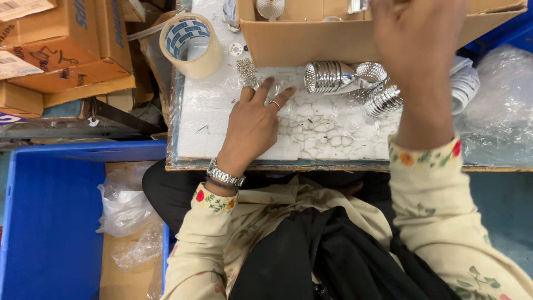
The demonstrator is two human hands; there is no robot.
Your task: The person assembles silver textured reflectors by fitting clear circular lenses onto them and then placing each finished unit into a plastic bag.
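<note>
My left hand [252, 125] lies flat on the white plastic-wrapped work board [205, 133], fingers spread, tips next to a small heap of tiny silver screws [247, 71]. It wears a ring and a metal watch. My right hand [417, 39] is raised over the open cardboard box [311, 40] at the back, seen from behind; its fingers are cut off at the top edge, so what it holds is hidden. Shiny ribbed silver reflector cups [327, 76] lie between the two hands, more of these reflector cups [383, 99] beside my right wrist.
A roll of tan packing tape [191, 44] stands at the board's back left corner. Cardboard cartons [61, 50] are stacked at left. A blue plastic crate [50, 222] with clear bags sits low left. Crumpled clear plastic [497, 105] covers the right side.
</note>
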